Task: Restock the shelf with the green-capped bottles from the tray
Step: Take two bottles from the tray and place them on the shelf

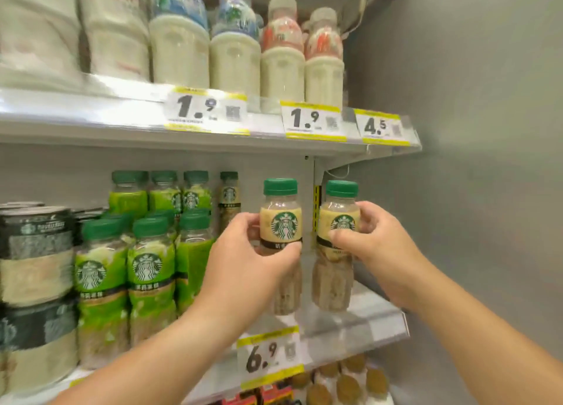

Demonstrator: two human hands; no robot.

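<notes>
I hold two green-capped coffee bottles with cream labels upright over the right end of the middle shelf [374,313]. My left hand [253,252] grips the left bottle [280,219] around its middle. My right hand [371,237] grips the right bottle [339,212] the same way. Both bottle bases hang just above or at the shelf surface; I cannot tell if they touch. One more cream-labelled bottle [229,197] stands at the back of the shelf. The tray is not in view.
Green-labelled, green-capped bottles [149,270] fill the shelf left of my hands, with dark-banded cans [36,270] further left. White drink bottles [234,48] stand on the upper shelf. A grey side wall [472,161] closes the right. A 6.9 price tag [271,359] hangs below.
</notes>
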